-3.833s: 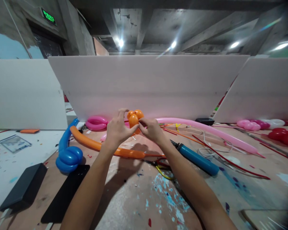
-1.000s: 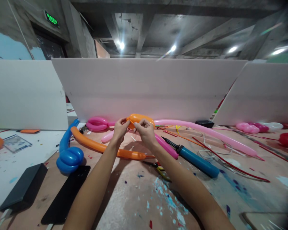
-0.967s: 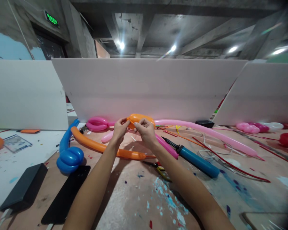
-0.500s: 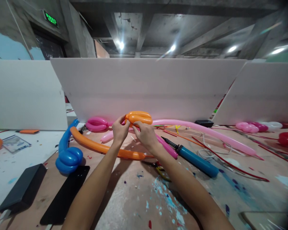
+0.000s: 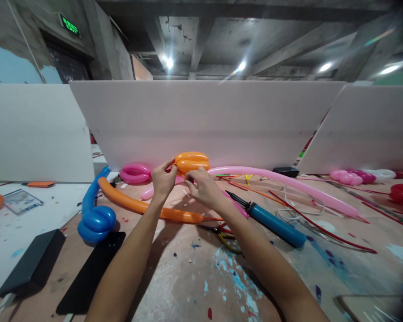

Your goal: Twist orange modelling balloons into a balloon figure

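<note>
A folded orange balloon (image 5: 192, 162) with long loops is held up above the middle of the table. My left hand (image 5: 164, 180) pinches its left end between thumb and fingers. Just below the loops is my right hand (image 5: 203, 187), its fingers curled together; what lies between those fingertips is too small to make out. Under my forearms runs a long orange balloon (image 5: 137, 205). Behind my hands lie a magenta looped balloon (image 5: 135, 173) and a long pink balloon (image 5: 289, 182).
A blue hand pump (image 5: 275, 223) lies right of my right forearm. On the left are a twisted blue balloon (image 5: 96, 223), a black phone (image 5: 92, 273) and a dark power bank (image 5: 33, 261). White panels (image 5: 204, 120) stand along the back.
The folded orange balloon has moved slightly left and up with my left hand. My right hand has drawn a little down and right, off the loops.
</note>
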Demonstrator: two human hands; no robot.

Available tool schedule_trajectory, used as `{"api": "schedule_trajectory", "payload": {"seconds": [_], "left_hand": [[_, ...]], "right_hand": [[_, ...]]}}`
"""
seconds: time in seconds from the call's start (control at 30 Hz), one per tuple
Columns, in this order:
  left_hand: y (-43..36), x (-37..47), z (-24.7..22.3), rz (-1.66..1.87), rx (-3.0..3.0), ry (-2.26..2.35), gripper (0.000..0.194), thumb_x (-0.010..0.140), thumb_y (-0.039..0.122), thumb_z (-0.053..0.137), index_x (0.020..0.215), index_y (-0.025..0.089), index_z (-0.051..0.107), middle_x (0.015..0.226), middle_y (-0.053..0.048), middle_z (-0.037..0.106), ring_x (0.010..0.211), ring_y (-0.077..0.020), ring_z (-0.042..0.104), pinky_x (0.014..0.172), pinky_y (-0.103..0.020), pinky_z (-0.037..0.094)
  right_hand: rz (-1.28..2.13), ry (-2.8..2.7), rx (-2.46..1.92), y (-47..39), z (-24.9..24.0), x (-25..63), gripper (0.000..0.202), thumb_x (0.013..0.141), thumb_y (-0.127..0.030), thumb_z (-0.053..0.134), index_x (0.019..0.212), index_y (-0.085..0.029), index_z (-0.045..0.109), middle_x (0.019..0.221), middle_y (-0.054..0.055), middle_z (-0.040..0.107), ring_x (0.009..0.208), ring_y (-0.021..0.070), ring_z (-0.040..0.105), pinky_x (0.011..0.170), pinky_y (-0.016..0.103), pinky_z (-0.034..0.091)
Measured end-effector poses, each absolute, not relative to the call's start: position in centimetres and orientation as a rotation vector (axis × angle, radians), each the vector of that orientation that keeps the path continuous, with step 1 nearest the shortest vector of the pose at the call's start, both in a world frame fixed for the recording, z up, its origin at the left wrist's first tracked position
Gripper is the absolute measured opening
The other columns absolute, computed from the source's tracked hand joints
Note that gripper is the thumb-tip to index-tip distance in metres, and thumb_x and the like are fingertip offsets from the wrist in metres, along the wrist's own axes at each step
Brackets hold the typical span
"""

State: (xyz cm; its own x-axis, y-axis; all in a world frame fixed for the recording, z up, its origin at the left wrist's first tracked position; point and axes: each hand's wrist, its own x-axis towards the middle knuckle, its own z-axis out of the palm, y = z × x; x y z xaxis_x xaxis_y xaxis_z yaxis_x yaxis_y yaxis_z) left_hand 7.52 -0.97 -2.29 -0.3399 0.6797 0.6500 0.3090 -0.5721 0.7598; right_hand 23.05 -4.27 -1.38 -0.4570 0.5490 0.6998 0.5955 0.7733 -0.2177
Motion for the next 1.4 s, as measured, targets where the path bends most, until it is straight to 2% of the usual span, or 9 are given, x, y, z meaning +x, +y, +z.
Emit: {"api": "schedule_trajectory", "payload": {"seconds": [0.23, 0.37, 0.47, 0.6, 0.73, 0.9, 1.03, 1.23, 1.4], "left_hand": [[-0.5, 6.8, -2.3, 2.016, 1.58, 1.2, 0.029, 0.082, 0.026, 0.057, 0.103, 0.011, 0.072, 0.1, -0.012, 0.074, 0.09, -0.0217, 0.07, 0.084, -0.036, 0.055], [-0.8, 6.1, -1.9, 1.99, 1.724, 1.042, 0.037, 0.079, 0.027, 0.061, 0.115, 0.015, 0.065, 0.122, -0.013, 0.066, 0.11, -0.0249, 0.063, 0.088, -0.036, 0.054], [-1.7, 5.2, -1.2, 1.874, 2.043, 0.936, 0.041, 0.078, 0.024, 0.061, 0.118, 0.019, 0.06, 0.136, -0.012, 0.055, 0.124, -0.0258, 0.054, 0.097, -0.038, 0.049], [-3.3, 4.9, -0.1, 1.69, 2.3, 1.07, 0.042, 0.074, 0.025, 0.067, 0.115, 0.017, 0.06, 0.111, -0.009, 0.068, 0.102, -0.0227, 0.064, 0.091, -0.035, 0.049], [-4.8, 5.9, 0.7, 1.586, 2.302, 1.192, 0.031, 0.074, 0.033, 0.07, 0.099, 0.016, 0.067, 0.085, -0.004, 0.071, 0.074, -0.0174, 0.064, 0.068, -0.027, 0.05], [-5.9, 6.4, 1.5, 1.42, 2.31, 1.149, 0.029, 0.079, 0.038, 0.064, 0.098, 0.016, 0.068, 0.082, -0.004, 0.07, 0.071, -0.0172, 0.062, 0.066, -0.027, 0.048], [-6.2, 6.3, 1.8, 1.38, 2.148, 0.965, 0.033, 0.077, 0.04, 0.067, 0.099, 0.016, 0.067, 0.086, -0.005, 0.069, 0.075, -0.0177, 0.063, 0.067, -0.026, 0.049], [-5.4, 5.6, 1.7, 1.553, 1.699, 0.763, 0.035, 0.074, 0.047, 0.07, 0.086, 0.015, 0.06, 0.059, 0.001, 0.055, 0.051, -0.0099, 0.053, 0.053, -0.022, 0.045], [-4.7, 4.6, 2.0, 1.767, 1.378, 0.586, 0.045, 0.073, 0.059, 0.068, 0.09, 0.02, 0.05, 0.061, 0.006, 0.048, 0.046, -0.0076, 0.049, 0.047, -0.021, 0.042]], "right_hand": [[0.107, -2.212, -0.701, -5.1, -1.0, 22.9, 0.003, 0.085, -0.016, 0.055, 0.084, -0.018, 0.056, 0.097, 0.007, 0.057, 0.092, 0.0204, 0.047, 0.084, 0.034, 0.04], [0.321, -2.005, -0.695, -4.3, -0.8, 23.2, 0.003, 0.086, -0.019, 0.051, 0.083, -0.019, 0.051, 0.088, 0.004, 0.058, 0.085, 0.0178, 0.051, 0.079, 0.032, 0.04], [0.642, -1.814, -0.657, -2.8, -0.7, 24.3, 0.015, 0.086, -0.032, 0.054, 0.08, -0.02, 0.049, 0.079, 0.0, 0.055, 0.076, 0.015, 0.054, 0.075, 0.03, 0.042], [1.0, -1.612, -0.579, -1.1, -0.8, 26.1, 0.029, 0.079, -0.047, 0.062, 0.079, -0.02, 0.05, 0.076, -0.001, 0.055, 0.075, 0.0145, 0.056, 0.068, 0.028, 0.044], [0.855, -1.59, -0.701, -1.3, -0.4, 26.5, 0.03, 0.08, -0.048, 0.063, 0.088, -0.02, 0.053, 0.081, 0.001, 0.059, 0.076, 0.015, 0.058, 0.067, 0.028, 0.046], [0.359, -1.768, -0.755, -3.7, 0.9, 26.3, 0.047, 0.076, -0.038, 0.068, 0.119, -0.024, 0.054, 0.128, 0.01, 0.056, 0.117, 0.0245, 0.053, 0.097, 0.043, 0.043], [0.419, -1.857, -0.767, -4.2, 1.0, 26.1, 0.04, 0.077, -0.025, 0.061, 0.116, -0.023, 0.056, 0.117, 0.009, 0.064, 0.11, 0.0233, 0.059, 0.097, 0.043, 0.045], [0.658, -1.869, -0.963, -1.6, -0.5, 26.7, 0.04, 0.079, -0.02, 0.047, 0.119, -0.015, 0.052, 0.112, 0.013, 0.065, 0.096, 0.0209, 0.063, 0.082, 0.037, 0.051], [0.699, -2.019, -1.198, -0.5, -1.8, 27.3, 0.05, 0.081, -0.028, 0.058, 0.128, -0.014, 0.048, 0.117, 0.017, 0.063, 0.099, 0.0226, 0.063, 0.086, 0.04, 0.051]]}}
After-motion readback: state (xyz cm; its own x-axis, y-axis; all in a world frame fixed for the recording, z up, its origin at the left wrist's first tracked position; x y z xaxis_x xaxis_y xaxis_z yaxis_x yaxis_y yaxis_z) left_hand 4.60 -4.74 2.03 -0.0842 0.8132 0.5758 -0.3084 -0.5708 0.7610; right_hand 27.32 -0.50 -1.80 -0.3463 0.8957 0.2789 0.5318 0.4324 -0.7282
